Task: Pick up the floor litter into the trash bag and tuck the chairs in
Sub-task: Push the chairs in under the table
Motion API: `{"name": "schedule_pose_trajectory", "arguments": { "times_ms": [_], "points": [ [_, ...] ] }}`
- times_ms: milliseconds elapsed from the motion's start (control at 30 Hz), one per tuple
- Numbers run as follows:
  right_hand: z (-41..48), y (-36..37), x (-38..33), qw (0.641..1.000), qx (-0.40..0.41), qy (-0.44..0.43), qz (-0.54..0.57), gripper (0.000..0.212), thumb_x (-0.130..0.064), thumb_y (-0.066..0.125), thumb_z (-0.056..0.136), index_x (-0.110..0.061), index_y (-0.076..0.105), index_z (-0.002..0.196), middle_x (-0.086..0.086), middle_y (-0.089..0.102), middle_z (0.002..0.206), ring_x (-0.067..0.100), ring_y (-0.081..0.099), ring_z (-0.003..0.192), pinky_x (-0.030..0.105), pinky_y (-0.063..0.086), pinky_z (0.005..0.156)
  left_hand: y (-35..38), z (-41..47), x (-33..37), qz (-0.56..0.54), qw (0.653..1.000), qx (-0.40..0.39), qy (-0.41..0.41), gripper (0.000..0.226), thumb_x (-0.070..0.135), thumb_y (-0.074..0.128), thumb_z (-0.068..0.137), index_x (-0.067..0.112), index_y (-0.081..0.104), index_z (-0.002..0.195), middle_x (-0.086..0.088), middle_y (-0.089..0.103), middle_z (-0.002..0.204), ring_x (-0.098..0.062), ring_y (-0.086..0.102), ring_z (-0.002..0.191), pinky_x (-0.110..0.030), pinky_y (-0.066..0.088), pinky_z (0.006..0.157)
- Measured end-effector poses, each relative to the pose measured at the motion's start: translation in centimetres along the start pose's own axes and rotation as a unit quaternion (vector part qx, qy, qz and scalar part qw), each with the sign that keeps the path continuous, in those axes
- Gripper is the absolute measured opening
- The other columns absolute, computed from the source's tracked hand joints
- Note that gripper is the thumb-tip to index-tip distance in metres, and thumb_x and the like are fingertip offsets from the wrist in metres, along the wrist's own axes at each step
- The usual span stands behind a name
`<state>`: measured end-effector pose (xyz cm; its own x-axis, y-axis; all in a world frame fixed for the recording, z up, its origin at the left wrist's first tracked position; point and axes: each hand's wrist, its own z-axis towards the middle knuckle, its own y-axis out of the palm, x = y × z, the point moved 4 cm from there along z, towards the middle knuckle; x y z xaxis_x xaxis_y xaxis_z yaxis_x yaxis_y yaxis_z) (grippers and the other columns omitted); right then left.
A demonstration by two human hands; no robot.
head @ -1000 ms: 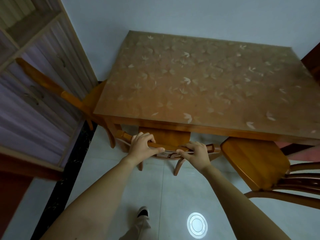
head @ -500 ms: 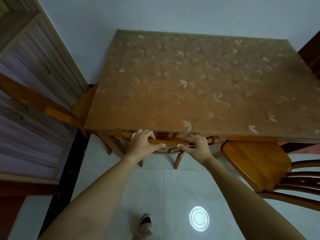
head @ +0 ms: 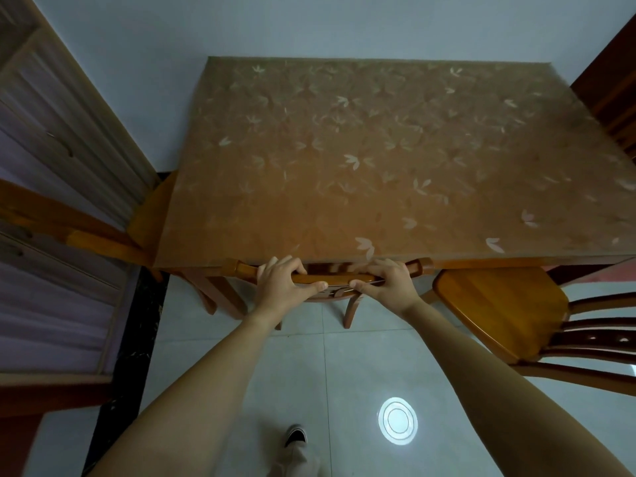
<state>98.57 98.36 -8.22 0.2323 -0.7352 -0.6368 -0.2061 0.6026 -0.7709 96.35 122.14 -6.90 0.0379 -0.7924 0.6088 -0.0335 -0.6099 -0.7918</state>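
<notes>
A wooden chair (head: 330,278) stands pushed under the near edge of the brown table (head: 378,160), only its top rail and back legs showing. My left hand (head: 282,284) grips the rail's left part and my right hand (head: 389,284) grips its right part. A second wooden chair (head: 499,304) stands at the right, its seat outside the table's edge. A third chair (head: 148,218) sits at the table's left side, seat partly under the top. No litter or trash bag shows in view.
A wooden shelf unit (head: 62,201) fills the left side, close to the left chair. Pale floor tiles (head: 309,373) lie below me, with a round light reflection (head: 397,421) and my shoe (head: 296,435). A dark wooden door (head: 616,80) stands at the far right.
Both hands have pushed the chair forward; its seat, visible a second ago, is now hidden under the table top, and the rail meets the table's edge.
</notes>
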Motion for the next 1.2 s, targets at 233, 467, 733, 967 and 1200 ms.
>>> {"name": "schedule_pose_trajectory", "arguments": {
  "times_ms": [233, 467, 733, 967, 1200],
  "points": [
    [-0.1, -0.3, 0.2, 1.000, -0.003, -0.008, -0.009, 0.055, -0.071, 0.051, 0.081, -0.027, 0.074, 0.103, -0.014, 0.067, 0.099, 0.010, 0.055, 0.095, 0.042, 0.038, 0.092, 0.3, -0.3, 0.3, 0.006, 1.000, 0.015, 0.001, 0.045, 0.070, 0.067, 0.068, 0.027, 0.051, 0.070, 0.018, 0.050, 0.078, -0.010, 0.042, 0.083, -0.031, 0.024, 0.078],
    [-0.7, 0.0, -0.5, 1.000, 0.006, -0.007, 0.019, 0.036, -0.056, 0.064, 0.084, -0.027, 0.075, 0.101, -0.031, 0.056, 0.086, -0.001, 0.052, 0.085, 0.037, 0.036, 0.087, 0.0, -1.0, 0.2, 0.000, 1.000, 0.012, 0.004, 0.043, 0.067, 0.069, 0.069, 0.028, 0.051, 0.070, 0.020, 0.048, 0.079, -0.009, 0.042, 0.085, -0.030, 0.022, 0.078],
    [-1.7, -0.2, -0.1, 0.999, -0.007, -0.008, 0.035, 0.036, -0.061, 0.065, 0.081, -0.026, 0.072, 0.080, -0.013, 0.060, 0.071, 0.008, 0.052, 0.072, 0.032, 0.042, 0.066, 0.8, -3.1, 0.6, -0.002, 0.999, 0.029, -0.018, 0.043, 0.068, 0.069, 0.068, 0.029, 0.051, 0.070, 0.018, 0.051, 0.081, -0.009, 0.041, 0.084, -0.029, 0.023, 0.078],
    [-2.7, 0.7, -0.5, 1.000, 0.005, 0.016, 0.018, 0.040, -0.065, 0.059, 0.080, -0.029, 0.073, 0.090, -0.026, 0.050, 0.076, 0.004, 0.046, 0.080, 0.036, 0.032, 0.084, 0.3, -3.2, 0.0, -0.009, 1.000, 0.008, -0.006, 0.043, 0.069, 0.068, 0.068, 0.030, 0.051, 0.072, 0.019, 0.051, 0.084, -0.007, 0.042, 0.087, -0.028, 0.023, 0.081],
    [-3.5, 0.8, -0.4, 1.000, 0.008, 0.019, 0.022, 0.045, -0.069, 0.056, 0.080, -0.029, 0.074, 0.094, -0.024, 0.054, 0.080, 0.005, 0.049, 0.083, 0.034, 0.029, 0.086, 0.4, -3.8, 0.0, -0.011, 1.000, 0.011, -0.003, 0.043, 0.069, 0.068, 0.068, 0.030, 0.051, 0.072, 0.019, 0.049, 0.082, -0.008, 0.042, 0.086, -0.028, 0.026, 0.082]
  ]
}}
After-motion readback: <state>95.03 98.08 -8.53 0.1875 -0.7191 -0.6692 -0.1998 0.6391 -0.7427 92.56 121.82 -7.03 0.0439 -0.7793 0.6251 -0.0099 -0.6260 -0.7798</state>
